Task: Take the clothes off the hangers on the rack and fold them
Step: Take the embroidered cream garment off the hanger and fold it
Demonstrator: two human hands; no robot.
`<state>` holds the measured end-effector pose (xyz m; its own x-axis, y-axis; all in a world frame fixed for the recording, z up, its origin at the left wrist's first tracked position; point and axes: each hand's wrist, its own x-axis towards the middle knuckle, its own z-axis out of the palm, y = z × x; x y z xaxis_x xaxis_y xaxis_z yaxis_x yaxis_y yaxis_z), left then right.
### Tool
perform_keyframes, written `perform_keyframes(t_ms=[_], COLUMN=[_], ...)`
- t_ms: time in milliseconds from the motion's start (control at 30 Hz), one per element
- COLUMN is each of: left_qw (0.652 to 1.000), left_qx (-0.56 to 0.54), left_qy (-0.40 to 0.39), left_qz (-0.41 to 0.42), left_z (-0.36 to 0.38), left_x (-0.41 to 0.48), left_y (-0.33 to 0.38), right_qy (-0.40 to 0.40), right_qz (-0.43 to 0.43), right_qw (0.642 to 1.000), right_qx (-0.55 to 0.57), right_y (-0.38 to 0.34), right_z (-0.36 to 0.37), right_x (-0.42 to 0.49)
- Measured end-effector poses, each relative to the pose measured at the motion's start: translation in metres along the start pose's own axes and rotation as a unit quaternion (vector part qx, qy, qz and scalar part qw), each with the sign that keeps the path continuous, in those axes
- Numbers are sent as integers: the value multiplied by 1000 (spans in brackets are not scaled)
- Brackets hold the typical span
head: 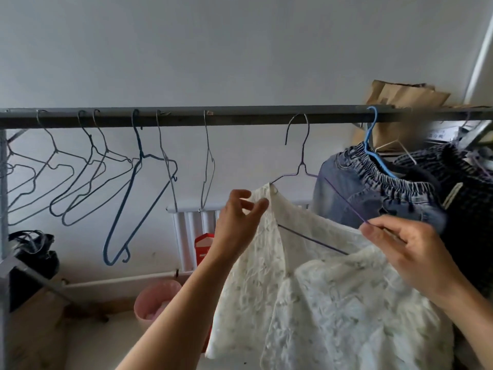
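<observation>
**Holding a white lace top (pixel 333 303) and its purple wire hanger (pixel 303 156) at the rack (pixel 240 119)**

Facing the grey rack, with its top rail running across the whole view against a pale wall. Handling the white lace top below the rail, right of centre. Seeing it draping over the purple wire hanger and spilling down toward the lower edge of the view, with the hanger's hook looping over the rail. Working just beside a denim garment (pixel 354 193) with an elastic waistband, hanging on a blue hanger (pixel 371 130) right of the lace top. Noting a dark garment (pixel 469 209) farther right, touching the denim.

Looking past the forearms at a white radiator (pixel 192 236) on the wall, with a red box (pixel 202 249) in front of it and a pink bin (pixel 157 300) low on the floor. Glimpsing brown paper bags (pixel 405 100) above the rail at the right.

Pinching the lace at its upper left edge with the left hand (pixel 237 217), closing thumb and forefinger on the fabric and curling the other fingers loosely. Gripping the bare right arm of the purple hanger with the right hand (pixel 410 252), narrowing thumb and fingertips onto the thin wire where it slants down in front of the denim.

Finding a row of empty wire hangers (pixel 93 153) along the left stretch of the rail, among them a larger empty blue one (pixel 139 145), all well apart from both hands.
</observation>
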<state>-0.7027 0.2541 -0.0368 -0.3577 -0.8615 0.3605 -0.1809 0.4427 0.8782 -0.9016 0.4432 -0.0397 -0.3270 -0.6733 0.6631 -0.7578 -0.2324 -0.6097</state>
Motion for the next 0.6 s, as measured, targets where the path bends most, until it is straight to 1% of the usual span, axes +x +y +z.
perform_keyframes(t_ms=[33,67,100,133,233,333,367,467,500,533,567,600], left_qw=[995,981,965,954,932,934,933,919,920,925,928,925], left_qx=[98,191,256,290,344,329,322,274,238,202,183,187], left_qy=[8,22,41,58,89,82,78,69,48,15,-17,-42], left_qz=[16,29,39,47,74,109,139,276,307,321,325,329], left_z=[0,1,2,2,-3,-8,-8,-9,-11,-15,-19,-23], left_x=[3,4,5,6,8,3,-2,-13,-12,-9,-7,-6], left_y=[0,0,0,-1,-9,-13,-9,-2,-2,-5,-9,-13], right_qy=[-4,-9,-13,-16,-17,-23,-22,-41,-48,-54,-54,-51], right_qz=[-1,-1,-1,-1,7,48,56,53,49,43,39,39], right_qw=[1000,1000,1000,1000,999,998,997,995,994,994,994,994], right_qx=[3,8,13,21,39,42,47,71,81,89,91,89], right_y=[-3,-5,-8,-9,-7,1,1,-12,-17,-20,-19,-18], right_z=[1,2,4,5,7,10,11,16,16,16,14,13], right_x=[-4,-6,-9,-11,-14,-16,-16,-17,-17,-16,-16,-14])
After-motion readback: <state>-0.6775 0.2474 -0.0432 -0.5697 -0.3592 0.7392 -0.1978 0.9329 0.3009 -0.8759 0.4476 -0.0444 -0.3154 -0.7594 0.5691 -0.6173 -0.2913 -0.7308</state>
